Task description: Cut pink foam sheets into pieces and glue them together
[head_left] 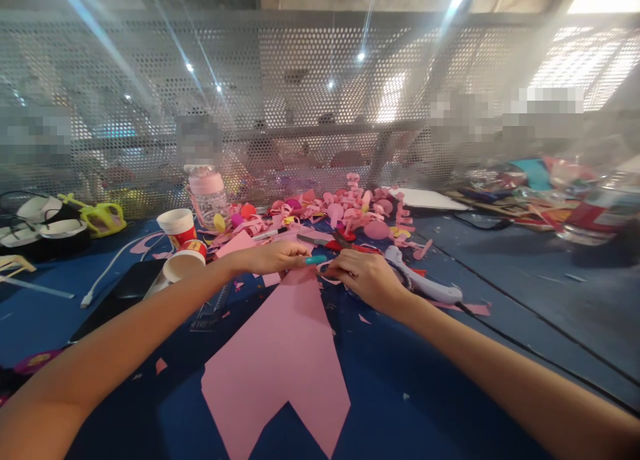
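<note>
Pink paper point(280, 353) spreads nearside of the hands! Left hand point(277, 257), fingers bent nearly closed, at its top; right hand point(367, 277) curled alongside, grips unclear. Glue gun point(427, 281) just right, paper cups point(184, 236) left.

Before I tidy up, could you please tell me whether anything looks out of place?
One paper cup appears tipped, its mouth toward the camera, unlike the upright cup behind it. Pink scraps litter the blue table.

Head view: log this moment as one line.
left hand: at teal object | right hand: beside it | pink paper: on table | glue gun: by right hand
</note>
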Motion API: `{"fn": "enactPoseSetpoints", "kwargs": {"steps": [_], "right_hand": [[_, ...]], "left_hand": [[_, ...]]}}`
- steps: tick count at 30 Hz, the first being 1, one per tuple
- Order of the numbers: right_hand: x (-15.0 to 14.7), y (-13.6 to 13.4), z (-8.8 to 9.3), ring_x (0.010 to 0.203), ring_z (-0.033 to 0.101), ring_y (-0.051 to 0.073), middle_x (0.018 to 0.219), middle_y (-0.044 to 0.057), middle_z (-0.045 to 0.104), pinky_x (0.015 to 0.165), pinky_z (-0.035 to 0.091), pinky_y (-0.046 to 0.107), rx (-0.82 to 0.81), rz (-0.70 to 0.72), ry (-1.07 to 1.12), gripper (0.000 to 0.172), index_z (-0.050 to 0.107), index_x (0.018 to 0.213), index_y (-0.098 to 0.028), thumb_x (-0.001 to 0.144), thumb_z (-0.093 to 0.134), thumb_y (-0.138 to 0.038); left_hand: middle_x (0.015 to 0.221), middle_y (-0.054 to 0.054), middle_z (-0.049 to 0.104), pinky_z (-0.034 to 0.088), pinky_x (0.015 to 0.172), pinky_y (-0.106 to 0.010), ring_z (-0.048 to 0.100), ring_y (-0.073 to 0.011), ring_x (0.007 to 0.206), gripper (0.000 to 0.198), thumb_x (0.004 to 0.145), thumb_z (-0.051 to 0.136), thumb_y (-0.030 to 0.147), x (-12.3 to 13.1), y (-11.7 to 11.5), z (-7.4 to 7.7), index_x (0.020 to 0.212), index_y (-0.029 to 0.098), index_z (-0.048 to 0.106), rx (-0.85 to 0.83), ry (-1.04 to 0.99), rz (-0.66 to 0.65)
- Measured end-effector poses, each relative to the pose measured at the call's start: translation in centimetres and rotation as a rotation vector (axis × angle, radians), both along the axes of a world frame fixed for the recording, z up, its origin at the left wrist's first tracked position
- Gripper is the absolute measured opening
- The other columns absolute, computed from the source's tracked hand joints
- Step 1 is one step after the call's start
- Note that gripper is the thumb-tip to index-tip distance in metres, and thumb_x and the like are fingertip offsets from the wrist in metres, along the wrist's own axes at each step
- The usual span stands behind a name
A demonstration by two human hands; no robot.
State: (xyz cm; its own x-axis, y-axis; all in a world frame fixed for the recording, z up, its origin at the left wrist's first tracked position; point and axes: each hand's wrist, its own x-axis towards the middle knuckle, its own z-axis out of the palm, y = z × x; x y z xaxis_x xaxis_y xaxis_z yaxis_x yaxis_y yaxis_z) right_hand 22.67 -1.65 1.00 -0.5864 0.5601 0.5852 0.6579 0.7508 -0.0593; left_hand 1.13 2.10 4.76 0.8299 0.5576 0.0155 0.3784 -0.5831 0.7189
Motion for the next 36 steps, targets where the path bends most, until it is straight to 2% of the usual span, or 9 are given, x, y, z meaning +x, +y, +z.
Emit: {"fn": "enactPoseSetpoints", "kwargs": {"steps": [3,7,10,14,19,24,29,32,36], "right_hand": [[0.0,-0.1,-0.1,0.07,0.06,0.014,0.074,0.004,0.067,0.062,0.042,0.022,-0.021,0.028,0.022,0.031,0.066,0.079,-0.018,0.09,0.04,-0.031],[-0.2,-0.3,0.0,0.068,0.06,0.014,0.074,0.005,0.067,0.062,0.042,0.023,0.009,0.062,0.003,0.033,0.066,0.081,-0.017,0.09,0.038,-0.033],[-0.2,-0.4,0.0,0.067,0.059,0.014,0.072,0.006,0.065,0.06,0.042,0.024,0.033,0.034,-0.004,0.034,0.065,0.079,-0.016,0.091,0.037,-0.032],[-0.2,-0.5,0.1,0.07,0.06,0.014,0.075,0.006,0.066,0.063,0.043,0.023,0.004,0.059,-0.015,0.037,0.065,0.079,-0.017,0.092,0.033,-0.031],[-0.2,-0.4,0.1,0.074,0.06,0.015,0.079,0.007,0.067,0.066,0.044,0.024,-0.045,0.032,-0.02,0.036,0.064,0.083,-0.016,0.092,0.034,-0.034],[-0.3,-0.4,0.0,0.072,0.06,0.015,0.076,0.006,0.066,0.064,0.042,0.023,-0.07,-0.046,-0.03,0.032,0.064,0.084,-0.016,0.091,0.036,-0.03],[-0.4,-0.3,-0.2,0.07,0.061,0.014,0.074,0.005,0.066,0.062,0.042,0.023,-0.067,-0.048,0.055,0.031,0.066,0.081,-0.018,0.09,0.04,-0.032],[-0.4,-0.4,-0.2,0.071,0.06,0.014,0.074,0.004,0.067,0.063,0.042,0.023,-0.076,-0.043,0.066,0.033,0.067,0.082,-0.019,0.09,0.039,-0.034],[-0.5,-0.5,0.0,0.072,0.06,0.014,0.074,0.004,0.066,0.064,0.042,0.023,-0.089,-0.044,0.059,0.032,0.066,0.081,-0.018,0.09,0.04,-0.034]], "left_hand": [[0.062,0.003,0.042,0.03,0.046,-0.018,0.038,-0.0076,0.052,0.041,0.08,0.045,0.053,0.0,0.2,-0.1,0.072,0.014,0.053,0.01,0.028,0.01],[0.05,0.004,0.035,0.028,0.043,-0.018,0.035,-0.0064,0.046,0.049,0.08,0.043,0.056,0.1,0.3,-0.6,0.054,0.014,0.045,-0.021,0.067,0.018],[0.052,0.002,0.043,0.032,0.045,-0.018,0.041,-0.0074,0.047,0.047,0.079,0.045,0.054,0.2,0.3,-1.1,0.062,0.012,0.055,-0.141,0.058,-0.013],[0.058,0.001,0.051,0.037,0.051,-0.018,0.046,-0.0081,0.052,0.03,0.077,0.057,0.04,0.0,0.5,-1.3,0.088,0.013,0.066,-0.241,0.041,-0.058],[0.058,0.002,0.051,0.034,0.049,-0.017,0.043,-0.0066,0.051,0.023,0.078,0.056,0.028,0.0,0.5,-1.1,0.091,0.014,0.068,-0.138,0.051,0.004],[0.057,0.002,0.05,0.033,0.049,-0.017,0.042,-0.0067,0.05,0.031,0.079,0.054,0.039,0.1,0.4,-0.9,0.091,0.013,0.067,-0.111,0.024,0.026],[0.053,0.002,0.045,0.033,0.047,-0.019,0.041,-0.0083,0.049,0.051,0.076,0.046,0.059,0.2,0.4,-1.0,0.068,0.011,0.061,-0.101,-0.025,0.053],[0.052,0.002,0.044,0.031,0.046,-0.019,0.04,-0.008,0.049,0.051,0.078,0.044,0.058,0.1,0.4,-1.0,0.059,0.012,0.054,-0.072,-0.013,0.039],[0.05,0.003,0.039,0.025,0.045,-0.02,0.034,-0.0068,0.046,0.043,0.081,0.046,0.049,0.0,0.7,-1.0,0.059,0.013,0.055,-0.002,0.0,0.035]]}}
